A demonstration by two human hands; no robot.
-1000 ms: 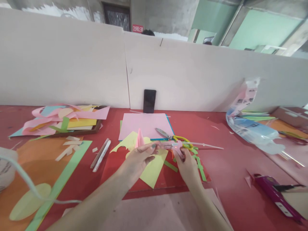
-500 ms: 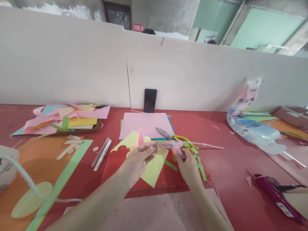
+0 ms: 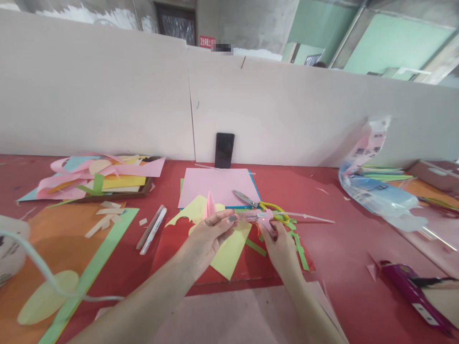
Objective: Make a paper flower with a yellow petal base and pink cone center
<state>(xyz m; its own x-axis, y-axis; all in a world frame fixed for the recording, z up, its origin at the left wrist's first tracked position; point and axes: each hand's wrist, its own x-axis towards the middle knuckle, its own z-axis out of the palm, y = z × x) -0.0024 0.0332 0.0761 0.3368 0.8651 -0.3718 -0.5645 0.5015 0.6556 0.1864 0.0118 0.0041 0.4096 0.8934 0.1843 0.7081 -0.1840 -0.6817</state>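
My right hand (image 3: pixel 281 241) is wrapped round the handle of a pink hot glue gun (image 3: pixel 264 220), its nozzle pointing left. A translucent glue stick (image 3: pixel 311 218) juts from its back end. My left hand (image 3: pixel 211 234) is closed, thumb against fingers, right at the nozzle tip. A folded pink paper piece (image 3: pixel 209 205) rises behind its fingers and appears held there; its lower part is hidden. Underneath lie cut yellow paper (image 3: pixel 229 263) and a red board (image 3: pixel 172 258). Scissors with yellow handles (image 3: pixel 247 198) rest just beyond the glue gun.
Pink sheets (image 3: pixel 218 184) lie ahead, below a black phone (image 3: pixel 224 150) leaning on the white partition (image 3: pixel 287 110). Paper scraps fill a tray (image 3: pixel 143 190) at left, near two pens (image 3: pixel 153 231). At right are a plastic bag (image 3: pixel 380 191) and a magenta tool (image 3: pixel 412 291). A white cable (image 3: pixel 46 272) crosses the left.
Almost nothing differs. My left fingertips have shifted very slightly by the nozzle, and the whole view has drifted a little. Both hands keep their hold.
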